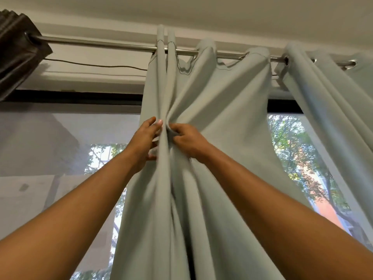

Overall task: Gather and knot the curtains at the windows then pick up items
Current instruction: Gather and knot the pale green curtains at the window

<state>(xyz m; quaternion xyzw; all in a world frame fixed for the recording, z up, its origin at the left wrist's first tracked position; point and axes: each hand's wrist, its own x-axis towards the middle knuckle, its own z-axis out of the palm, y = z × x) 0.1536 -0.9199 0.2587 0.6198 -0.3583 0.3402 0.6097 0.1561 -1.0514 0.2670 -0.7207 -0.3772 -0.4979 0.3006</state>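
Grey-green cloth of the curtain (222, 102) hangs from the rod (101, 42), middle to right end, and is bunched well below it between both hands. The right hand (188, 143) pinches a fold with curled fingers. The left hand (144, 142) lies against the bunch, fingers nearly straight. Risks, as I judge them: so thin a pinch could slip and let the pleats fan out, or a hard downward tug could strain the eyelets. Count: two hands, one rod, one dark curtain (18, 51) at its left end; pale panels, one or two, unclear.
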